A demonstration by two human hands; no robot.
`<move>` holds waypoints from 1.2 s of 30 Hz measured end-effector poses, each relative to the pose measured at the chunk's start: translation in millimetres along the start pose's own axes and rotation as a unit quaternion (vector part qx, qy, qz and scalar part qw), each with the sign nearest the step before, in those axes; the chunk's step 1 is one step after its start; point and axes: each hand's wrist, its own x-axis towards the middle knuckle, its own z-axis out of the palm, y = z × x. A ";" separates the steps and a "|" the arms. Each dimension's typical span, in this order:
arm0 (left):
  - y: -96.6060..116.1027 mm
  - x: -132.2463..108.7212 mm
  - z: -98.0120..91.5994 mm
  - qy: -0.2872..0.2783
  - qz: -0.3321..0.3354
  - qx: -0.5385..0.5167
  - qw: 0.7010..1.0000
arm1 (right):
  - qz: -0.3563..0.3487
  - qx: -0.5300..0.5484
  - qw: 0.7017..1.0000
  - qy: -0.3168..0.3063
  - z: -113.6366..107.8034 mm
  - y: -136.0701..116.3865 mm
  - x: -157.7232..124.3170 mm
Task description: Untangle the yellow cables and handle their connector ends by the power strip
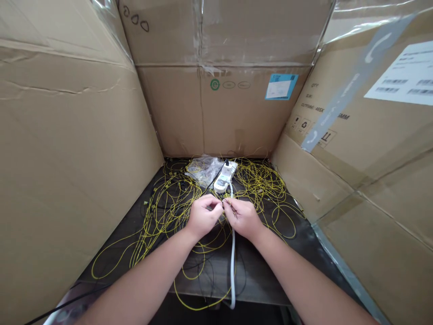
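My left hand [204,215] and my right hand [242,217] meet above the middle of the dark table [257,282], fingertips nearly touching. Both are closed in a pinch. A thin wire shows at the right fingertips; what the left fingertips hold is too small to make out. Just beyond the hands lies a white power strip [223,179] with a black plug [227,162] in its far end. Its thick white cord [233,262] runs under my hands to the table's near edge. Yellow wires lie in loose tangles at the left [152,221] and at the right [262,180].
Large cardboard boxes stand at the left [67,149], at the back [182,108] and at the right [382,180], close around the table. Crumpled clear plastic [204,169] lies beside the power strip. A yellow loop [199,308] hangs over the near edge.
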 end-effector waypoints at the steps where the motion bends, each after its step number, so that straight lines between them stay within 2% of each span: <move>1: 0.8 -0.5 -0.2 -0.002 0.025 0.020 0.999 | -0.005 -0.012 1.000 -0.010 -1.1 0.2 0.0; 5: 0.9 -1.4 1.2 -0.003 0.068 0.065 0.996 | -0.018 -0.074 0.996 -0.046 -2.7 2.1 -1.2; 9: 1.7 -0.9 1.7 -0.007 0.062 0.051 0.997 | -0.026 -0.103 0.994 -0.028 -1.3 1.5 -3.4; 12: 2.0 -0.6 3.4 -0.008 0.013 0.001 1.000 | -0.004 -0.061 0.998 0.023 2.1 -2.0 -4.7; 15: -2.2 -0.4 7.9 0.005 -0.071 -0.085 0.994 | 0.062 0.021 0.995 0.076 6.6 -6.1 -4.8; 17: -6.5 0.0 10.7 0.012 -0.121 -0.152 0.981 | 0.115 0.076 0.987 0.088 8.9 -7.5 -4.3; 19: -9.7 0.7 11.0 0.014 -0.142 -0.181 0.973 | 0.144 0.109 0.980 0.082 9.8 -7.0 -3.8; 21: -10.5 1.3 8.5 0.012 -0.124 -0.144 0.982 | 0.142 0.116 0.981 0.063 9.0 -4.9 -3.3; 23: -8.8 1.5 4.3 0.011 -0.071 -0.068 0.995 | 0.119 0.100 0.987 0.042 6.8 -2.6 -2.8; 27: -2.9 0.4 -1.2 0.007 0.035 0.025 0.999 | 0.031 0.031 0.999 -0.011 1.9 -0.2 -2.7; 30: -0.6 -0.4 -0.3 0.006 0.046 0.034 0.998 | 0.000 -0.018 0.999 -0.037 0.7 -0.3 -4.0; 33: -2.6 -0.2 3.3 0.009 -0.004 -0.001 1.000 | 0.008 -0.037 0.999 -0.016 2.3 -2.1 -5.3; 36: -9.3 1.2 7.5 0.027 -0.096 -0.085 0.991 | 0.053 -0.002 0.998 0.040 4.7 -5.7 -5.2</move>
